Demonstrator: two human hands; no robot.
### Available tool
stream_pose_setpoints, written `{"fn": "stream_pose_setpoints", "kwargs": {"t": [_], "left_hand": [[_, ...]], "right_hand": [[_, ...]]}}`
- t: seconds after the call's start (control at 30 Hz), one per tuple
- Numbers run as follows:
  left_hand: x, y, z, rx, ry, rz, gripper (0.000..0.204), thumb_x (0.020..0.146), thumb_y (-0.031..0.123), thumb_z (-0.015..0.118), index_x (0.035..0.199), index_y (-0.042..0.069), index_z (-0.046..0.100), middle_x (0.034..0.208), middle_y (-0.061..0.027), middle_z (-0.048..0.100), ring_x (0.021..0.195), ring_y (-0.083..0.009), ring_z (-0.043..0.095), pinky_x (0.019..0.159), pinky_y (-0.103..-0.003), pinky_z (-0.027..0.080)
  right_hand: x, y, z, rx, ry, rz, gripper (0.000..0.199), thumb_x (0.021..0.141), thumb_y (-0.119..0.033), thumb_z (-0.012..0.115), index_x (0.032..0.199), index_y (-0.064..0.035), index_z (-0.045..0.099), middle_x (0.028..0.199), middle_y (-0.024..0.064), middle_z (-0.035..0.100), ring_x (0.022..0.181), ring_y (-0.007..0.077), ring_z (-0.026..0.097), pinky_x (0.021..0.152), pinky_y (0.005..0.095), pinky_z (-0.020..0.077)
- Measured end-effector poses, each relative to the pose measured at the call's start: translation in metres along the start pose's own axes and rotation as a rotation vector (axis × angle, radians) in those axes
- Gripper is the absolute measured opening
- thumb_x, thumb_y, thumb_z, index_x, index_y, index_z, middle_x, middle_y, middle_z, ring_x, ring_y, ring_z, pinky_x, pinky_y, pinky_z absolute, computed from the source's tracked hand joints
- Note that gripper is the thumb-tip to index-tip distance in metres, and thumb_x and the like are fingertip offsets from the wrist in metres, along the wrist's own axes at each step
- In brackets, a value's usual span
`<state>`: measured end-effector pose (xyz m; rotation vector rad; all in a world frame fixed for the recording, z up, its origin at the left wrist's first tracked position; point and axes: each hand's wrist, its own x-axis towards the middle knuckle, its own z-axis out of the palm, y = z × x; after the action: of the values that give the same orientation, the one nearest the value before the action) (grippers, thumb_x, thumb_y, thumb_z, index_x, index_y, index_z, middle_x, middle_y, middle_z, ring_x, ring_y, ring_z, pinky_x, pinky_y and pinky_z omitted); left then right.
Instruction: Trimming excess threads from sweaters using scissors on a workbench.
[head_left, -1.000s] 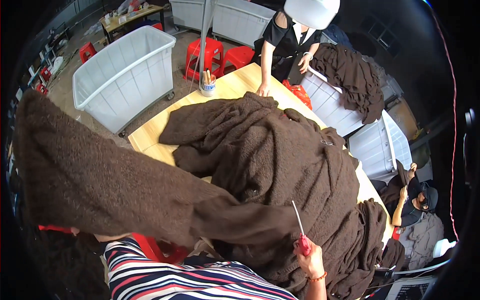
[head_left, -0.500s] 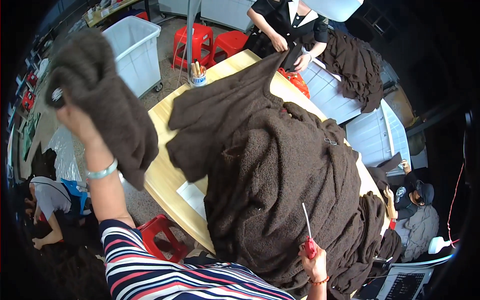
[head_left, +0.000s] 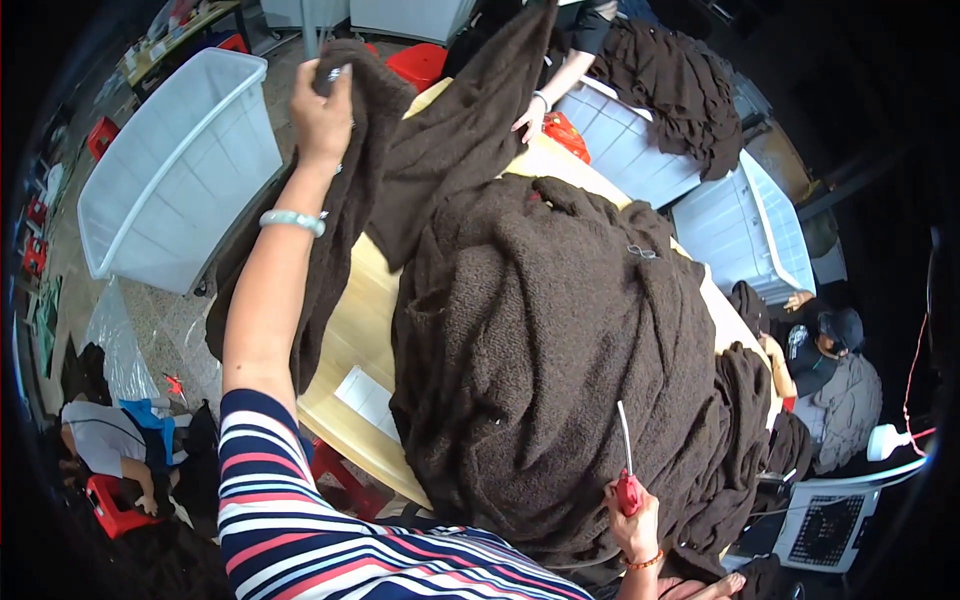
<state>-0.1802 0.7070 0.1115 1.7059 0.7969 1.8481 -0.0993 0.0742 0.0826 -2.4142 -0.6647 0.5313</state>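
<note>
My left hand [head_left: 322,120], raised at the far left of the table, is closed on a dark brown fleece garment [head_left: 335,265] that hangs past the table edge. Low on the right, my right hand [head_left: 636,518] grips red-handled scissors [head_left: 627,488], their thin blade pointing away from me over the cloth. A big heap of the same brown fleece [head_left: 560,340] covers most of the table. Another brown piece [head_left: 455,140] stretches up at the far side, where a co-worker's hand [head_left: 532,120] is beside it.
A pale wooden table [head_left: 365,300] carries a white paper [head_left: 368,400]. White bins stand at the left [head_left: 190,170] and far right [head_left: 745,225]. Red stools [head_left: 418,66] are beyond the table and one [head_left: 345,480] is by my left side. Another person [head_left: 825,345] works at the right.
My left hand has swung rightward and away from me with the brown garment. The co-worker's far piece has been lifted higher. My right hand stays near its place with the scissors.
</note>
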Motion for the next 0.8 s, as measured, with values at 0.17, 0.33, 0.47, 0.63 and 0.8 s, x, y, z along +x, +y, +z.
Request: {"fn": "stream_pose_setpoints", "kwargs": {"t": [0.17,0.33,0.47,0.63,0.8], "left_hand": [[-0.007,-0.039,0.076,0.144,-0.111,0.031,0.026,0.088,0.023,0.072,0.104,0.004,0.061,0.09,-0.0129,0.07,0.085,-0.0238,0.069,0.075,-0.037,0.053],[-0.033,-0.084,0.12,-0.117,-0.387,-0.301,0.083,0.078,0.015,0.081,0.144,0.003,0.033,0.14,-0.0263,0.046,0.127,-0.0366,0.05,0.103,-0.045,0.045],[-0.079,-0.057,0.119,-0.126,-0.517,-0.249,0.088,0.078,0.017,0.081,0.149,0.004,0.03,0.14,-0.0243,0.048,0.126,-0.0293,0.054,0.101,-0.04,0.049],[-0.125,0.071,0.063,-0.32,-0.846,-0.275,0.054,0.098,0.013,0.061,0.147,0.006,0.04,0.134,-0.014,0.056,0.12,-0.0185,0.055,0.1,-0.029,0.046],[-0.255,0.26,0.025,-0.45,-1.25,-0.074,0.044,0.09,-0.004,0.06,0.133,0.002,0.053,0.133,-0.0094,0.056,0.123,-0.0196,0.055,0.101,-0.031,0.046]], "right_hand": [[-0.01,0.001,-0.005,0.066,0.051,0.027,0.004,0.082,-0.002,0.061,0.085,-0.0025,0.064,0.07,0.0107,0.063,0.063,0.0221,0.066,0.063,0.0312,0.0508],[-0.034,0.008,-0.014,0.127,0.084,0.066,0.005,0.082,-0.001,0.059,0.086,-0.0034,0.062,0.071,0.0109,0.062,0.064,0.0232,0.065,0.063,0.0323,0.0509],[-0.054,0.04,-0.014,0.148,0.136,0.093,0.007,0.085,-0.006,0.061,0.091,-0.0051,0.063,0.076,0.013,0.063,0.07,0.0278,0.066,0.067,0.0354,0.0517],[-0.067,0.071,-0.036,0.287,0.327,0.05,0.003,0.093,-0.004,0.06,0.092,-0.0012,0.061,0.074,0.0007,0.06,0.07,0.0079,0.056,0.067,0.0255,0.0476],[-0.101,0.117,-0.061,0.321,0.481,0.206,0.009,0.096,-0.011,0.06,0.095,-0.0022,0.061,0.076,0.0,0.061,0.073,0.008,0.058,0.07,0.0253,0.0479]]}}
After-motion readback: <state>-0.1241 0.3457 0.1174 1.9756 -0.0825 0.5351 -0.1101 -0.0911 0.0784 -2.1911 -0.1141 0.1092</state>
